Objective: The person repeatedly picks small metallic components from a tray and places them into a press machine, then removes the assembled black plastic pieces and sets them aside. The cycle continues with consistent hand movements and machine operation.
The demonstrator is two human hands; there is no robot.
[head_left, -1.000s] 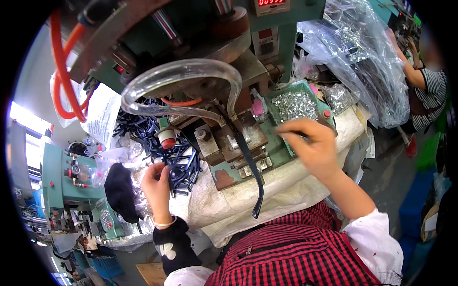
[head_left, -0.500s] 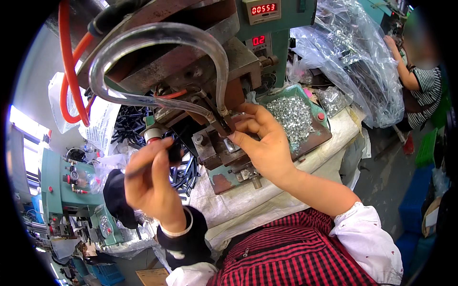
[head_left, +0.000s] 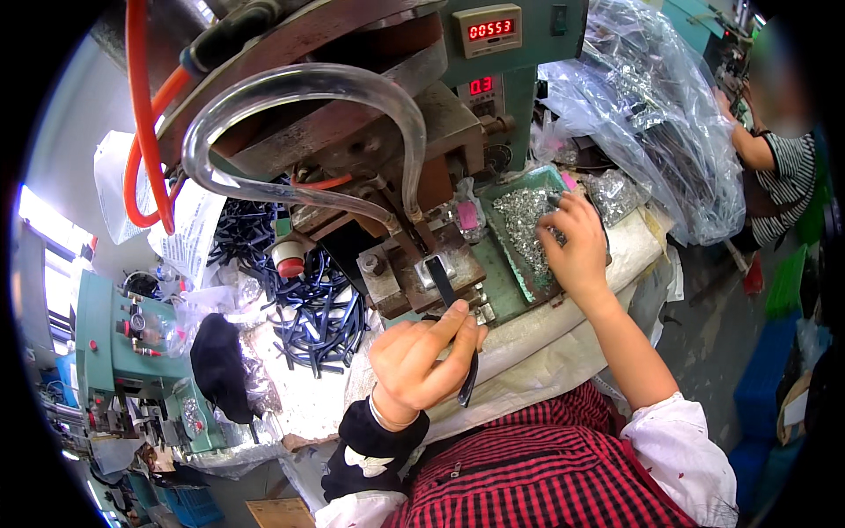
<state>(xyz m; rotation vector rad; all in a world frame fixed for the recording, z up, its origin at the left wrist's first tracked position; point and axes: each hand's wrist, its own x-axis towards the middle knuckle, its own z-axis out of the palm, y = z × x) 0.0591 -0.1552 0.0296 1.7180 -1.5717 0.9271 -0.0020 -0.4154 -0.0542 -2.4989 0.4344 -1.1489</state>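
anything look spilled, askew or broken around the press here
Nothing clearly spilled or broken stands out. Untidiest are the loose black strips left of the press, tangled at all angles; the small metal pieces by the right hand lie in a green tray.

A red-and-black checked cloth garment covers the torso across the bottom centre of the frame, its small squares set in close rows, with a small metallic zip pull showing on a dark line left of its middle. A loose white fabric sleeve, scattered with tiny dark reddish marks, ends near the elbow at the lower right; beyond it the forearm and right hand are bare. At the lower left, part of another white sleeve meets a puffy black fabric cuff bearing a white petal-shaped patch. A thin pale band circles the wrist below the bare left hand.
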